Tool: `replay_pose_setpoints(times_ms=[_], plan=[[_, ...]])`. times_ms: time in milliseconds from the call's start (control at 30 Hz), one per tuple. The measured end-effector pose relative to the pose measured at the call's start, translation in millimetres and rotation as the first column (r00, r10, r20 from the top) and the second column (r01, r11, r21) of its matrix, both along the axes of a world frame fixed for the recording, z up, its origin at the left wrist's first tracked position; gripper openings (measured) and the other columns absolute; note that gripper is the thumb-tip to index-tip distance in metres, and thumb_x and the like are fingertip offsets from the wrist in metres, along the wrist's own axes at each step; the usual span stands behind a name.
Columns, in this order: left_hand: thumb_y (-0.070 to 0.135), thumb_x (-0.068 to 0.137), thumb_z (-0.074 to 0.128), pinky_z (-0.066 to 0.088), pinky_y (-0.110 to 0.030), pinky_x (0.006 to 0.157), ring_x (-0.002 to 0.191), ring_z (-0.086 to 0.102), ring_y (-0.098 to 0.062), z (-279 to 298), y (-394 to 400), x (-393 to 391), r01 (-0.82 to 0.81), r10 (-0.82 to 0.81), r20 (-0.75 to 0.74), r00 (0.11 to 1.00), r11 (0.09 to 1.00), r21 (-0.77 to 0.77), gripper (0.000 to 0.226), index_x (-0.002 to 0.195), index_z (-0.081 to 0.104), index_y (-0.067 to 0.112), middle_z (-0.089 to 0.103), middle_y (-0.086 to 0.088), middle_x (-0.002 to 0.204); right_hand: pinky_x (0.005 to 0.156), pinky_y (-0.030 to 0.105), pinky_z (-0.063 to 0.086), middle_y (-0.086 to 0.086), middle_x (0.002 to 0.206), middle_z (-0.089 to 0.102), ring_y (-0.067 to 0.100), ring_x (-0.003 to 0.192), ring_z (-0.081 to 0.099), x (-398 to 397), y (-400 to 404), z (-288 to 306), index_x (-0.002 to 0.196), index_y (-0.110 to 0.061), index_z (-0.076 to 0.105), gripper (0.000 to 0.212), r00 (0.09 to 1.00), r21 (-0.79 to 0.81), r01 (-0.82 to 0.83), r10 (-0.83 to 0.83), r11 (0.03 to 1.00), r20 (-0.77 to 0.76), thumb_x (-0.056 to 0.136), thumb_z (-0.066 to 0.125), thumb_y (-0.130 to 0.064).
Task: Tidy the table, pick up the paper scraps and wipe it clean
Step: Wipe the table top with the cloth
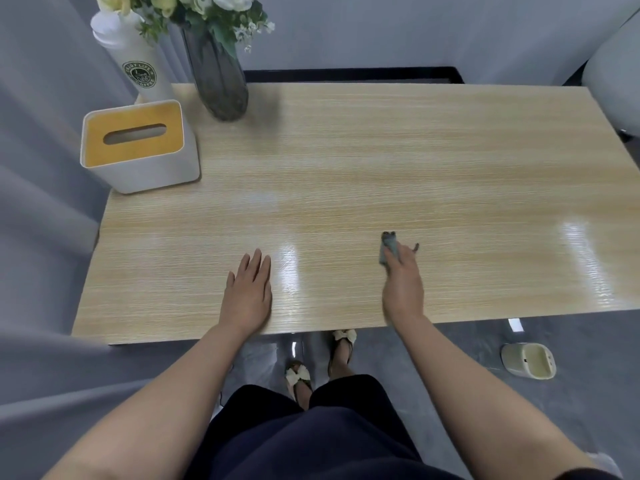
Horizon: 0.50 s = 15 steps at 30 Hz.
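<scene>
Cloth: small grey-green cloth (387, 249), bunched, lies on the table (346, 161) near the front edge; the right hand (403, 287) grips it, and its far end sticks out beyond the fingers.
Right hand: fingers are curled around the cloth and press it down on the wood; a thin dark end shows just to the right of the knuckles, but what it is cannot be told.
Left hand: left hand (247, 292) lies flat on the table, well to the left of the grip, with straight fingers that hold nothing.
Table: light wood top with shiny reflections, one between the two hands and one far to the right of the grip.
Tissue box: white tissue box (138, 147) with a yellow top stands far left and beyond the grip, at the table's left edge.
Vase: dark glass vase (218, 81) with flowers stands behind the box, at the back edge.
Cup: tall white cup (135, 60) with a round logo stands just left of the vase.
Floor: pale bin (528, 360) lies on the grey floor, to the right and nearer than the grip.
</scene>
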<state>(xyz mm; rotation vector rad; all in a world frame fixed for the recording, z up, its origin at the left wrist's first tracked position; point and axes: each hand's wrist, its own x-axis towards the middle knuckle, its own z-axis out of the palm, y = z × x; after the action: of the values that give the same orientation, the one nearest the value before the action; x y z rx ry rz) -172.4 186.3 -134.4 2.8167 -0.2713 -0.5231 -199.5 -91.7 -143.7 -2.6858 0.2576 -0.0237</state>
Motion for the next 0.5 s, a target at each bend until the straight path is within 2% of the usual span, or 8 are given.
replay_pose_setpoints(times_ms=[67,133,233,300,367,433,467,500], plan=[[0.023,0.102,0.025,0.008,-0.044,0.117,0.146,-0.002,-0.022,-0.2,0.7,-1.8,0.004,-0.004,-0.004,1.000,1.000,0.011,0.052,0.151,0.010,0.015,0.000,-0.003,0.159,0.103,0.019,0.026,-0.017,0.135,0.043,-0.008,0.127,0.034,-11.6,38.1,4.3,0.126,-0.043,0.048,0.029,0.990,-0.066,-0.138,0.141,0.988,0.033,0.100,0.041,-0.032],[0.023,0.102,0.025,0.008,-0.044,0.117,0.147,-0.002,-0.022,-1.5,3.5,-4.1,0.011,-0.011,-0.001,1.000,1.000,0.015,0.052,0.151,0.010,0.016,0.001,-0.003,0.159,0.099,0.029,0.029,-0.019,0.129,0.052,-0.004,0.118,0.045,-23.9,80.0,16.7,0.113,-0.048,0.055,0.030,0.960,-0.050,-0.274,0.276,0.961,0.055,0.094,0.035,-0.060],[0.022,0.101,0.028,0.011,-0.044,0.117,0.147,0.001,-0.022,-3.6,9.2,-7.4,0.019,-0.019,0.001,1.000,1.000,-0.011,0.052,0.151,0.014,0.016,0.003,-0.002,0.159,0.091,0.033,0.042,0.001,0.114,0.064,0.015,0.108,0.058,-43.8,126.3,15.1,0.110,-0.027,0.065,0.025,0.880,0.172,-0.475,0.459,0.863,0.126,0.096,0.045,-0.023],[0.021,0.101,0.030,0.011,-0.045,0.117,0.147,0.003,-0.023,-5.3,11.2,-9.2,0.019,-0.018,0.008,1.000,0.999,-0.034,0.051,0.150,0.017,0.016,0.006,-0.003,0.159,0.099,0.036,0.047,0.011,0.122,0.063,0.025,0.113,0.059,-51.9,125.6,-0.3,0.112,-0.010,0.066,0.038,0.814,0.131,-0.579,0.562,0.805,0.146,0.078,0.058,0.002],[0.020,0.101,0.031,0.012,-0.045,0.116,0.147,0.004,-0.023,-5.5,11.3,-9.6,0.016,-0.016,0.017,1.000,0.999,-0.047,0.051,0.150,0.018,0.015,0.008,-0.003,0.159,0.112,0.027,0.026,0.007,0.140,0.049,0.019,0.132,0.041,-51.4,107.4,-9.3,0.126,-0.009,0.057,0.041,0.770,0.130,-0.636,0.635,0.761,0.051,0.085,0.056,-0.008],[0.020,0.100,0.030,0.011,-0.044,0.117,0.147,0.003,-0.023,-4.7,10.8,-9.9,0.013,-0.012,0.015,1.000,0.999,-0.040,0.052,0.150,0.017,0.016,0.007,-0.003,0.159,0.110,0.008,0.009,-0.010,0.148,0.034,-0.007,0.135,0.020,-54.4,82.7,-8.9,0.139,-0.024,0.043,0.059,0.835,0.198,-0.548,0.544,0.813,0.079,0.092,0.033,-0.057],[0.020,0.100,0.030,0.010,-0.044,0.117,0.147,0.003,-0.022,-4.5,10.4,-10.3,0.008,-0.008,0.014,1.000,0.999,-0.038,0.052,0.151,0.016,0.016,0.006,-0.003,0.159,0.109,0.006,0.009,-0.015,0.147,0.031,-0.014,0.133,0.015,-53.8,67.2,-3.3,0.140,-0.031,0.040,0.056,0.874,0.162,-0.486,0.483,0.859,0.063,0.092,0.029,-0.059],[0.020,0.100,0.030,0.009,-0.043,0.117,0.147,0.002,-0.022,-3.9,10.1,-10.7,0.003,-0.002,0.013,1.000,0.999,-0.040,0.052,0.151,0.016,0.017,0.006,-0.002,0.159,0.112,0.010,0.013,-0.015,0.146,0.033,-0.015,0.133,0.014,-54.7,49.0,0.2,0.139,-0.034,0.040,0.042,0.909,0.165,-0.413,0.416,0.896,0.022,0.098,0.034,-0.041]])
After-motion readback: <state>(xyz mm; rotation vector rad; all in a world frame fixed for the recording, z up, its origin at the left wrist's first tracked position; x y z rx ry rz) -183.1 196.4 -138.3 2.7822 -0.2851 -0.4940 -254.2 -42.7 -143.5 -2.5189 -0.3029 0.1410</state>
